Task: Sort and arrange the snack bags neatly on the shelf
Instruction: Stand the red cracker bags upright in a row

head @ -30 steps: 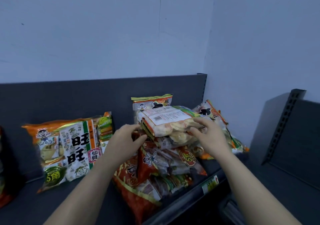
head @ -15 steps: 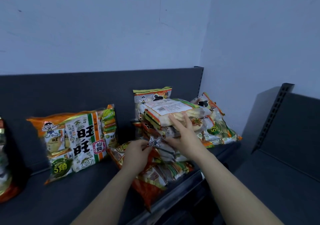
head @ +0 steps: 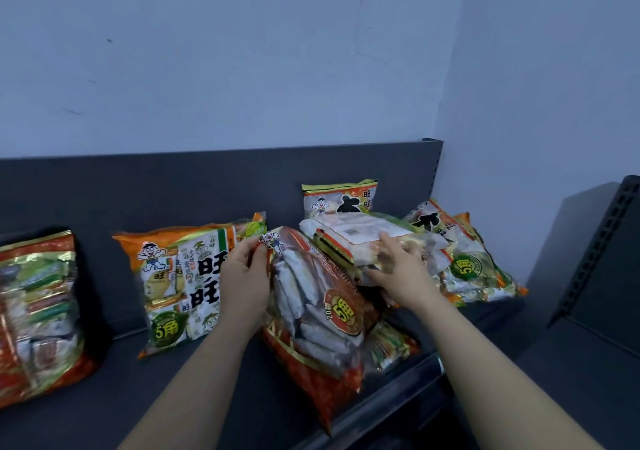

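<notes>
Red bag [head: 308, 314], "5角" badge, in left hand [head: 244, 276]

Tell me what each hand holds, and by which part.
Left hand pinches the red snack bag by its top left corner. Right hand grips nothing; its straight fingers rest on the stacked bags' front edge.

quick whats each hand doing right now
left hand: pinching the top edge of the red snack bag
right hand: open, fingers flat on the white-label bag
</notes>
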Tool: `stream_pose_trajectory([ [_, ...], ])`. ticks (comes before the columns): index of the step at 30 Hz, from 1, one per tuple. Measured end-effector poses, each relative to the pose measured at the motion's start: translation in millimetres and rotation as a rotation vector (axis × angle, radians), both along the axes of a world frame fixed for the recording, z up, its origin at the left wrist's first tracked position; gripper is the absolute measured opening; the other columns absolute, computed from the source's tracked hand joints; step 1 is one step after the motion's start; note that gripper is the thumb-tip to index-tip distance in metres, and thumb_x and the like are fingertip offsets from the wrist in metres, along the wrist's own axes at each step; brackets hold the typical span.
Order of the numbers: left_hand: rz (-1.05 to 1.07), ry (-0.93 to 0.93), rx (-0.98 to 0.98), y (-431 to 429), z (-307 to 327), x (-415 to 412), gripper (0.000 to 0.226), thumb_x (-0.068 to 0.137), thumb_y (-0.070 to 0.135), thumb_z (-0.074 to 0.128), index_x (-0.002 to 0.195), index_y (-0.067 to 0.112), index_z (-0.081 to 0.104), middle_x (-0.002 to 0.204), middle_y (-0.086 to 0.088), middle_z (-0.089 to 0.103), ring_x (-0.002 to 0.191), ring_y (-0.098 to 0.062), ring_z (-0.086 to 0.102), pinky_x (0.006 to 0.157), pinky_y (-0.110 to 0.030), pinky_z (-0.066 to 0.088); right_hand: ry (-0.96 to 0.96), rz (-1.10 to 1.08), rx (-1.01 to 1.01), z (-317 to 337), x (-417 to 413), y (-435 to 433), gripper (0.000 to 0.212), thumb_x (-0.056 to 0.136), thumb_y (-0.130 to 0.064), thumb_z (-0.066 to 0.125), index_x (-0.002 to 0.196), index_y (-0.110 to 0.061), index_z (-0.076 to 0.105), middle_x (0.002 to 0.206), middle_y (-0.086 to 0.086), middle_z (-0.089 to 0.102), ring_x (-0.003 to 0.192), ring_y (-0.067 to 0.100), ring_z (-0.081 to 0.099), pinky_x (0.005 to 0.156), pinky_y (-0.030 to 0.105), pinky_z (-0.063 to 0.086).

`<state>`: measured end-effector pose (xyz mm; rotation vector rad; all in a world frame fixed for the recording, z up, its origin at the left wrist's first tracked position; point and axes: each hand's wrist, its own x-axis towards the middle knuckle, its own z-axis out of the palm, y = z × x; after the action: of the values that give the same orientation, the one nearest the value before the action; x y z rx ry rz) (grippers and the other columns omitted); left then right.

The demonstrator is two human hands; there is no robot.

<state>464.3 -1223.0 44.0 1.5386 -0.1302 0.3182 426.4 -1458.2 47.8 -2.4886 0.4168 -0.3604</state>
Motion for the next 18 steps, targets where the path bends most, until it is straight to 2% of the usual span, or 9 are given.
stream_pose_trajectory([
  [3, 0.013, 0.044, -0.058, 14.3, -6.8, 1.3, 0.024, 0.102, 0.022, 0.046, 0.12, 0.018, 0.062, 0.113, -0.001, 0.065, 0.109, -0.021, 0.06, 0.098, -0.042, 0.048, 0.043, -0.003, 0.037, -12.5, 2.1, 0.7, 0.076, 0.088, -0.027, 0.068, 0.15, -0.035, 0.026, 0.159, 0.01, 0.002, 0.13, 0.034, 0.046, 0.109, 0.039, 0.037],
  [5, -0.021, 0.096, -0.117, 24.7, -12.6, 1.0, 0.021, 0.101, 0.025, 0.047, 0.111, 0.025, 0.065, 0.108, -0.006, 0.067, 0.107, -0.03, 0.062, 0.097, -0.052, 0.049, 0.068, 0.008, 0.067, -17.5, 0.8, 1.5, 0.074, 0.089, -0.018, 0.064, 0.15, -0.035, 0.027, 0.16, 0.008, -0.004, 0.137, 0.034, 0.036, 0.112, 0.041, 0.034],
  [7, -0.058, 0.121, -0.176, 34.0, -14.7, -1.4, 0.019, 0.1, 0.025, 0.047, 0.098, 0.029, 0.066, 0.097, -0.008, 0.067, 0.098, -0.034, 0.062, 0.091, -0.052, 0.049, 0.078, 0.005, 0.098, -17.6, -1.5, 1.1, 0.067, 0.09, -0.016, 0.06, 0.149, -0.033, 0.033, 0.16, 0.011, -0.002, 0.141, 0.033, 0.031, 0.114, 0.039, 0.033],
  [11, -0.082, 0.05, -0.219, 51.0, -3.3, -13.9, 0.029, 0.102, 0.022, 0.044, 0.083, 0.029, 0.065, 0.087, -0.009, 0.065, 0.085, -0.029, 0.061, 0.08, -0.047, 0.049, -0.019, -0.035, -0.012, -8.8, -10.4, 10.2, 0.049, 0.091, -0.03, 0.058, 0.139, -0.025, 0.05, 0.151, 0.017, 0.028, 0.139, 0.03, 0.03, 0.11, 0.038, 0.032],
  [14, -0.066, -0.017, -0.221, 61.9, 6.1, -19.4, 0.028, 0.103, 0.02, 0.043, 0.087, 0.028, 0.064, 0.093, -0.012, 0.067, 0.088, -0.029, 0.063, 0.084, -0.05, 0.051, -0.132, 0.057, 0.001, 3.2, -20.7, 33.5, 0.041, 0.092, -0.034, 0.06, 0.131, -0.022, 0.058, 0.138, 0.005, 0.042, 0.111, 0.016, 0.047, 0.098, 0.029, 0.037],
  [16, -0.062, -0.042, -0.213, 65.8, 9.9, -22.5, 0.026, 0.103, 0.017, 0.041, 0.089, 0.022, 0.063, 0.095, -0.014, 0.067, 0.089, -0.029, 0.064, 0.087, -0.051, 0.051, -0.134, 0.141, 0.024, 5.8, -25.1, 49.5, 0.043, 0.091, -0.042, 0.06, 0.128, -0.021, 0.061, 0.131, -0.001, 0.054, 0.107, 0.012, 0.053, 0.097, 0.03, 0.043],
  [18, -0.063, -0.059, -0.233, 69.0, 12.1, -26.6, 0.026, 0.103, 0.015, 0.041, 0.089, 0.02, 0.062, 0.093, -0.012, 0.068, 0.088, -0.027, 0.064, 0.086, -0.048, 0.051, -0.116, 0.227, 0.13, 4.4, -28.6, 62.5, 0.05, 0.089, -0.052, 0.059, 0.127, -0.019, 0.063, 0.122, -0.005, 0.063, 0.107, 0.009, 0.058, 0.095, 0.032, 0.049],
])
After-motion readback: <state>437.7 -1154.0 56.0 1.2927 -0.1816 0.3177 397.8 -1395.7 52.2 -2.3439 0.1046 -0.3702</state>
